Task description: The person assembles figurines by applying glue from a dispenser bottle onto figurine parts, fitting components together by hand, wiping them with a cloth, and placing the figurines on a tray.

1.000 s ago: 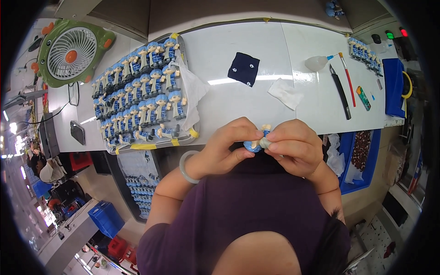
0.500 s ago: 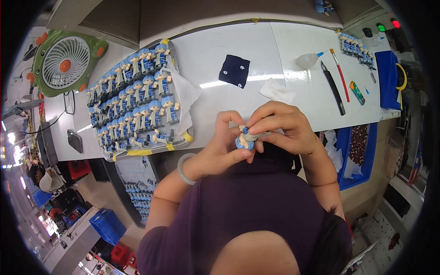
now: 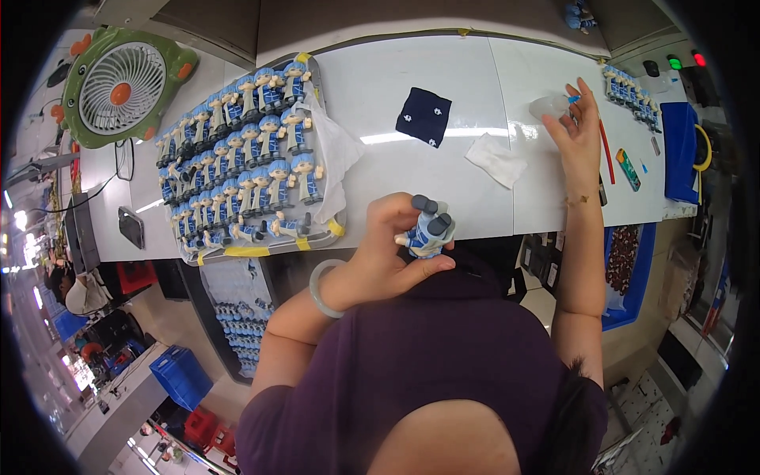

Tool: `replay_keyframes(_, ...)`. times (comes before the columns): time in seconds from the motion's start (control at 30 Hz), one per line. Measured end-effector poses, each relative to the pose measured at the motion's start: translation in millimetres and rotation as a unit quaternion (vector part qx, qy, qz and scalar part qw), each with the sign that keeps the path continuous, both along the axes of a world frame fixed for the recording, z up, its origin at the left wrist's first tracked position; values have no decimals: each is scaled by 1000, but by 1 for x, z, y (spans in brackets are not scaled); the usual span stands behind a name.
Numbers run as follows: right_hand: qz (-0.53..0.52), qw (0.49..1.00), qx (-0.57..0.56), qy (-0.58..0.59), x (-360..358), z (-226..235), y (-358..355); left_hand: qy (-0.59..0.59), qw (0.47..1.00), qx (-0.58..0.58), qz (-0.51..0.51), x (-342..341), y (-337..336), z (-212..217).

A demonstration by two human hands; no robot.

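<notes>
My left hand is closed round a small blue-and-white figurine, its dark feet pointing up and away from me. The head of the figurine is hidden. Over at the right of the table, my right hand has its fingers spread around a clear squeeze bottle with a blue tip. The bottle rests on the table, and whether the fingertips touch it I cannot tell. My right hand and forearm cover most of a black-handled tool beside a red-handled brush.
A tray edged with yellow tape holds rows of similar figurines at the left, near a green fan and a phone. A dark cloth and white cloth lie mid-table. More figurines and a blue holder stand right.
My right hand has left the figurine and moved far right to the squeeze bottle. In my left hand the figurine has turned so its feet point up. The view has shifted slightly.
</notes>
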State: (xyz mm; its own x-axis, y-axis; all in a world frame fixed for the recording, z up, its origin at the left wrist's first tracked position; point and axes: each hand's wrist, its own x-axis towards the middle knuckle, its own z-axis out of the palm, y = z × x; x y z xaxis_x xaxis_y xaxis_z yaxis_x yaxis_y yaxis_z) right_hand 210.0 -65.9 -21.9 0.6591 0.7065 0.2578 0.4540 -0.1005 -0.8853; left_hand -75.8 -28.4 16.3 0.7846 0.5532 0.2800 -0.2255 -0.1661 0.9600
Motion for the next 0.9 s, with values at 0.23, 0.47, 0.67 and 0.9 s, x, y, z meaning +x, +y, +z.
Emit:
replay_keyframes(0.23, 70, 994, -83, 10, 4, -11, 8, -7, 999, 36, -5, 0, -1, 2)
replay_keyframes(0.47, 137, 978, -14, 155, -30, 23, -11, -6, 997, 74, 0, 0, 1, 6)
replay_keyframes(0.67, 226, 959, -44, 167, -71, 43, -37, 31, 993, 110, 19, -7, 1, 0)
replay_keyframes(0.9, 267, 958, -73, 79, -88, 54, -45, -12, 999, 31, 20, 0, 5, 1)
